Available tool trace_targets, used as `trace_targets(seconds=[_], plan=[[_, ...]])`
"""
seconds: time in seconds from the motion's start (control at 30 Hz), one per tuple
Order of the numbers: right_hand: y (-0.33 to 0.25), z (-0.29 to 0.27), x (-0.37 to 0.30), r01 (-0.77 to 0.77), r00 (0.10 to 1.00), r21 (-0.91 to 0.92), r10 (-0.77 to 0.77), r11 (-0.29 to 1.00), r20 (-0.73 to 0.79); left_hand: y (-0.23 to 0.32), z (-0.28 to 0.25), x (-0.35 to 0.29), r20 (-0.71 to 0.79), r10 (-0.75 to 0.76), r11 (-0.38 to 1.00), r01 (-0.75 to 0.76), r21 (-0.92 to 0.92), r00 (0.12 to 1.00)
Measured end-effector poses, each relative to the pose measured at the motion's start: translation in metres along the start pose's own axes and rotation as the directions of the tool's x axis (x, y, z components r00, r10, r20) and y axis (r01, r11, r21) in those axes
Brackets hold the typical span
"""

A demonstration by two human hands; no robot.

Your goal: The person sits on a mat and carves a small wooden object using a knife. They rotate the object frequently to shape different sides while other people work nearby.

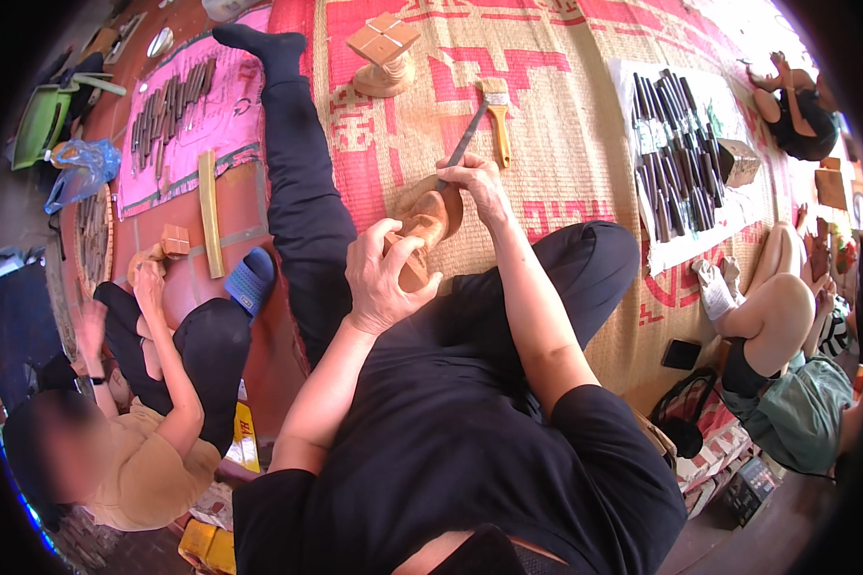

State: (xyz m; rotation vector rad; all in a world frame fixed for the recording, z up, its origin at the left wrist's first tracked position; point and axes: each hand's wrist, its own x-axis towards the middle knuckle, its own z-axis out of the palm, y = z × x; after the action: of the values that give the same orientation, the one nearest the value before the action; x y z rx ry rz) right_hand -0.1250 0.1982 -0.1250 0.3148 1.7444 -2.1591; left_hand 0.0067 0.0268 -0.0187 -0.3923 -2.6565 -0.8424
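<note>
My left hand (pixel 382 276) is closed around a light brown carved wooden piece (pixel 430 222) with rounded forms, held just above my lap. Its lower part is partly covered by my fingers. Between the pinched fingers of my right hand (pixel 478 190) is a long, dark, flat file (pixel 465 136). The file slants up and away from the wood, and its near end meets the top of the piece near my fingers. Just beyond that hand a flat paintbrush (pixel 500 129) with a yellow handle lies on the mat.
A second wooden piece with a square block (pixel 384 43) stands on the patterned mat (pixel 556 105). Many dark-handled carving tools (pixel 676 153) lie on white sheeting at right, others (pixel 171 115) on a pink cloth (pixel 230 105) at left. People sit on both sides; a phone (pixel 681 355) lies at right.
</note>
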Motion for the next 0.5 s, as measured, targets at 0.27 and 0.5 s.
trace_targets(seconds=[0.27, 0.5], plan=[[-0.003, -0.005, 0.001, 0.056, 0.996, 0.13, -0.046, 0.99, -0.081, -0.005, -0.002, 0.003, -0.029, -0.023, 0.999, 0.022, -0.03, 0.999], [0.005, -0.006, 0.009, 0.086, 0.981, 0.142, -0.059, 0.986, -0.182, -0.008, -0.003, 0.01, -0.061, -0.05, 0.997, 0.047, -0.057, 0.997]])
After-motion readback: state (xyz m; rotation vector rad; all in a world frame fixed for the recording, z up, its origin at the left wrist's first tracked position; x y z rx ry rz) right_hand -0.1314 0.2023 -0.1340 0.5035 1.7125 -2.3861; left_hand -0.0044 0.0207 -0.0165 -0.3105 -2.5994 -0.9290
